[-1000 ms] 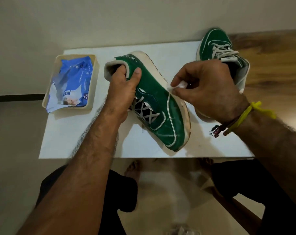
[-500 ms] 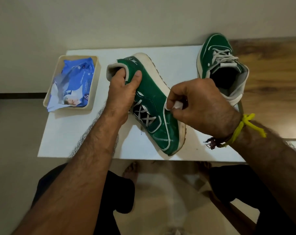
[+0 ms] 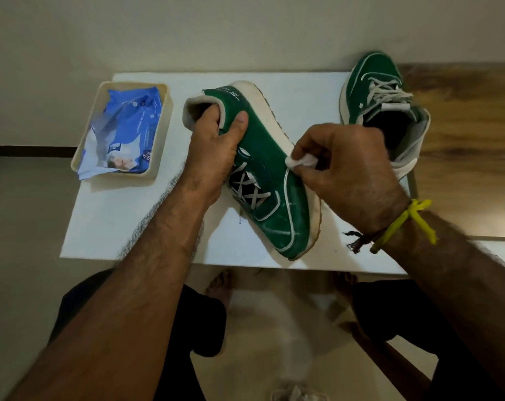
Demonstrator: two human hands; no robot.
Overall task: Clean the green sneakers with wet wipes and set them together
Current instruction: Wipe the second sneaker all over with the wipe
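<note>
On the table, left hand grips scuffed green sneaker; right hand pinches wipe.

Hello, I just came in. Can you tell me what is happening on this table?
A person is cleaning a pair of shoes. The left hand has a grip on the heel collar of a green suede sneaker with white laces, tilted on its side on the white table. The right hand pinches a crumpled white wet wipe against its upper by the sole. The second green sneaker stands upright at the far right. A blue pack of wipes lies in a cream tray.
</note>
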